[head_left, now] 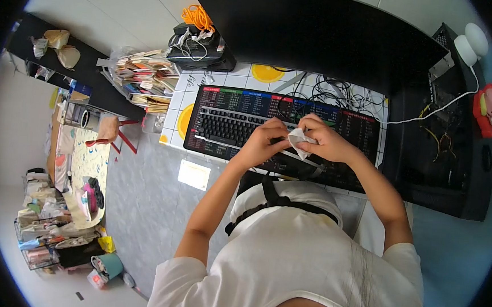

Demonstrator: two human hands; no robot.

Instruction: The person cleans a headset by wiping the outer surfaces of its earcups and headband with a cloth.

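My right hand (325,141) is closed on a crumpled white tissue (300,140), which hangs between thumb and fingers. My left hand (263,141) meets it from the left, fingers curled in a pinch near the tissue's edge. Whatever lies between the left fingertips is too small or hidden to make out. Both hands are above the desk mat (232,100), a dark one printed with coloured columns of text. Beside my left hand lies a black keyboard (225,126), its right part covered by the hands.
A wide black monitor (322,39) stands behind the mat, with tangled black cables (330,94) before it. To the right is an open computer case (440,150), a red figurine (487,110) near its far side. Stacked papers (146,72) and a black printer-like box (201,53) stand left.
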